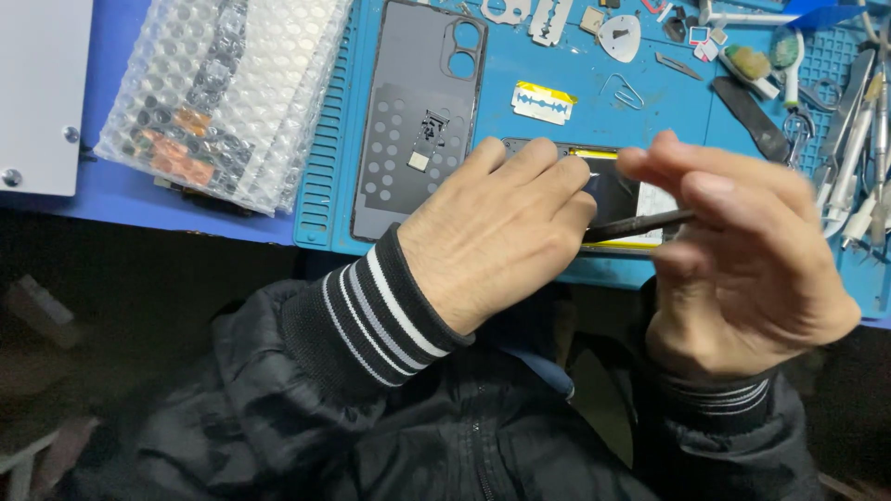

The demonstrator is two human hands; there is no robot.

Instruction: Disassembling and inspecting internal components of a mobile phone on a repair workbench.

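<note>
An opened phone (pixel 624 199) lies near the front edge of a blue work mat (pixel 575 74), its black and yellow insides showing between my hands. My left hand (pixel 497 227) rests palm down on the phone's left part, fingers closed over it. My right hand (pixel 742 250) hovers over the phone's right end and pinches a thin black pry tool (pixel 640 224), whose tip points left toward my left fingers. The phone's detached grey back cover (pixel 413 121) lies inside up on the mat, left of my left hand.
A bubble-wrap bundle (pixel 218 88) with parts sits at the left, beside a white box (pixel 42 93). A razor blade (pixel 544 103), a paper clip (pixel 624 90), a white pick (pixel 619 37) and small parts lie behind the phone. Tweezers, brushes and tools (pixel 849 139) crowd the right edge.
</note>
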